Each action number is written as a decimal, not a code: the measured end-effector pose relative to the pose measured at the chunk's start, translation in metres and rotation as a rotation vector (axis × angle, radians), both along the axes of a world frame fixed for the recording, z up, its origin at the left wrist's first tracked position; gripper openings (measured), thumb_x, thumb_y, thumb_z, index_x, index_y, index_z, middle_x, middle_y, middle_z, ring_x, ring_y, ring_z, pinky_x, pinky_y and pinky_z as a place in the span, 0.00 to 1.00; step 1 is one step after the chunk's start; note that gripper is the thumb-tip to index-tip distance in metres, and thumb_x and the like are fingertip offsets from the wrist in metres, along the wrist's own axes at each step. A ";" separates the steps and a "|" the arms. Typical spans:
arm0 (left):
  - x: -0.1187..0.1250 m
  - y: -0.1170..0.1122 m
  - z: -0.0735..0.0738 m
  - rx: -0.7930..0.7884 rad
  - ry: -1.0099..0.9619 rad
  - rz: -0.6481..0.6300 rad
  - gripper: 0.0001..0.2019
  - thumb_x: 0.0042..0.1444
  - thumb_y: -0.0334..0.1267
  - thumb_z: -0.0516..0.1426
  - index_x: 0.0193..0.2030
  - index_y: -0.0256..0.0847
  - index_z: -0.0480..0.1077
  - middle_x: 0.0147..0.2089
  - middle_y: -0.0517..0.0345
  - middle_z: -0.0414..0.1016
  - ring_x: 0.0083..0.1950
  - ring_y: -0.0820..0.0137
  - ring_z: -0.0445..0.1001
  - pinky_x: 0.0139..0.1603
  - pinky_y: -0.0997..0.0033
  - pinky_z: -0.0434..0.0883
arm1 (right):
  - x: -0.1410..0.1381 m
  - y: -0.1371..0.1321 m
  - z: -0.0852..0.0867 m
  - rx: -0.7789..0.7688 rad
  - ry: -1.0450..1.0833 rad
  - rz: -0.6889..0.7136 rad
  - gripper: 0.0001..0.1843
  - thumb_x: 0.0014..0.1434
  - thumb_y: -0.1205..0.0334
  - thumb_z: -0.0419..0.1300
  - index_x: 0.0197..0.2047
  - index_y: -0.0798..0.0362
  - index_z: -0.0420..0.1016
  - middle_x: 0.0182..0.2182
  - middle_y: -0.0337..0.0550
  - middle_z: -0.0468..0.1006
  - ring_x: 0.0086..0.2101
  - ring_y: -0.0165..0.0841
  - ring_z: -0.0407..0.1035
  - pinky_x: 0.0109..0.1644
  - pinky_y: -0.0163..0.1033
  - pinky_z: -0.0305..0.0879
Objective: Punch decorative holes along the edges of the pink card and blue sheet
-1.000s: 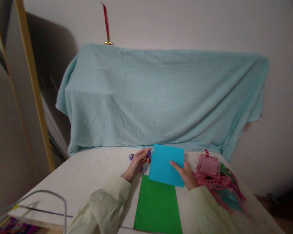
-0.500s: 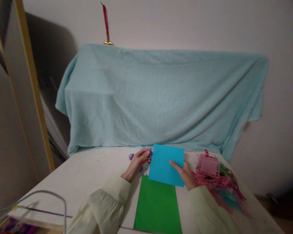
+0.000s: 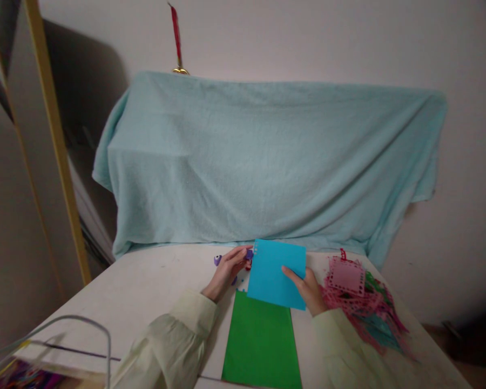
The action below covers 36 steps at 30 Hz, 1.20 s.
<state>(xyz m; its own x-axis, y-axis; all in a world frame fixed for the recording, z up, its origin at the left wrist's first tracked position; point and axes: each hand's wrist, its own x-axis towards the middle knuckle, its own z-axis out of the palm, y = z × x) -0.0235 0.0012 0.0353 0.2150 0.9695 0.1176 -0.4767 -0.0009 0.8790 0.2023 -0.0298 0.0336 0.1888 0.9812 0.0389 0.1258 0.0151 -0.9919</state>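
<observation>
A square sheet of blue paper is held up over the table, with a few small holes along the upper part of its left edge. My right hand grips its right side, thumb on top and the other fingers behind. At the left edge, my left hand is closed around a small purple craft punch, mostly covered by the fingers. Another purple punch piece with an eye-like mark lies beyond the left hand. Blue paper bits are scattered under the hands. Green paper lies flat below the blue sheet.
On the right lies a pink square card with punched edges, on a heap of shredded paper. A grey cable loops over the front left near a colourful packet. A light blue towel hangs behind the table.
Almost nothing differs. The left hand and the purple punch have shifted very slightly at the blue sheet's edge, while the right hand keeps its hold.
</observation>
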 end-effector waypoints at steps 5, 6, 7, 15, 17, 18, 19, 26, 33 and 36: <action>0.000 0.000 0.000 -0.008 -0.005 0.009 0.20 0.51 0.45 0.60 0.47 0.36 0.72 0.36 0.49 0.74 0.34 0.69 0.72 0.39 0.69 0.65 | 0.001 -0.001 0.001 0.012 -0.012 -0.003 0.23 0.43 0.47 0.65 0.38 0.55 0.77 0.34 0.46 0.81 0.36 0.42 0.74 0.40 0.41 0.68; 0.000 0.000 0.000 -0.011 -0.008 0.006 0.20 0.51 0.45 0.60 0.47 0.36 0.72 0.37 0.49 0.74 0.34 0.68 0.72 0.39 0.69 0.65 | 0.001 -0.001 0.001 0.016 -0.010 0.000 0.23 0.43 0.46 0.65 0.38 0.55 0.77 0.34 0.45 0.81 0.36 0.42 0.74 0.40 0.41 0.68; 0.000 0.000 0.000 -0.013 -0.011 0.004 0.20 0.51 0.45 0.60 0.47 0.35 0.72 0.37 0.48 0.74 0.34 0.68 0.72 0.40 0.69 0.65 | 0.001 -0.001 0.001 0.020 -0.007 0.004 0.23 0.43 0.46 0.64 0.38 0.55 0.77 0.34 0.45 0.81 0.36 0.42 0.74 0.40 0.41 0.68; -0.001 -0.002 0.003 -0.034 -0.021 0.005 0.22 0.48 0.45 0.62 0.48 0.34 0.72 0.36 0.49 0.75 0.34 0.67 0.72 0.40 0.67 0.65 | 0.003 0.002 -0.004 0.030 0.010 0.029 0.22 0.45 0.48 0.64 0.39 0.54 0.76 0.36 0.46 0.81 0.38 0.42 0.73 0.43 0.43 0.68; -0.001 -0.002 0.003 -0.034 -0.020 0.004 0.23 0.49 0.45 0.61 0.49 0.34 0.71 0.36 0.48 0.75 0.34 0.67 0.72 0.40 0.67 0.65 | 0.003 0.003 -0.005 0.036 -0.003 0.026 0.22 0.45 0.48 0.64 0.39 0.55 0.76 0.36 0.46 0.81 0.38 0.42 0.73 0.43 0.43 0.67; -0.001 -0.002 0.003 -0.031 -0.021 0.002 0.23 0.49 0.45 0.61 0.50 0.34 0.71 0.36 0.48 0.75 0.35 0.66 0.72 0.41 0.67 0.65 | 0.003 0.003 -0.005 0.036 -0.009 0.026 0.23 0.45 0.47 0.64 0.39 0.55 0.76 0.35 0.46 0.81 0.37 0.43 0.74 0.43 0.44 0.67; -0.001 -0.002 0.003 -0.028 -0.023 -0.001 0.23 0.50 0.45 0.61 0.50 0.34 0.71 0.36 0.48 0.74 0.35 0.66 0.72 0.41 0.67 0.65 | 0.003 0.003 -0.005 0.037 -0.013 0.025 0.23 0.45 0.47 0.64 0.40 0.56 0.76 0.35 0.46 0.81 0.37 0.43 0.74 0.43 0.44 0.67; -0.002 0.001 -0.001 -0.026 -0.046 -0.003 0.23 0.49 0.45 0.60 0.49 0.33 0.71 0.37 0.48 0.74 0.36 0.65 0.73 0.40 0.67 0.65 | 0.002 0.001 -0.003 0.039 -0.014 -0.006 0.24 0.44 0.46 0.64 0.39 0.55 0.76 0.36 0.46 0.81 0.38 0.43 0.73 0.42 0.44 0.67; -0.002 0.002 -0.004 -0.002 -0.009 0.010 0.23 0.51 0.44 0.60 0.52 0.33 0.70 0.38 0.46 0.75 0.35 0.67 0.72 0.42 0.66 0.65 | 0.002 0.000 0.000 0.041 -0.004 0.000 0.24 0.43 0.46 0.64 0.38 0.56 0.77 0.34 0.47 0.81 0.36 0.43 0.74 0.41 0.44 0.68; -0.001 0.001 -0.004 0.001 0.000 0.016 0.23 0.50 0.44 0.61 0.52 0.33 0.70 0.38 0.45 0.75 0.34 0.67 0.72 0.42 0.66 0.66 | 0.001 0.000 0.000 0.044 -0.008 0.001 0.24 0.43 0.46 0.64 0.38 0.56 0.77 0.35 0.46 0.81 0.36 0.43 0.74 0.41 0.43 0.68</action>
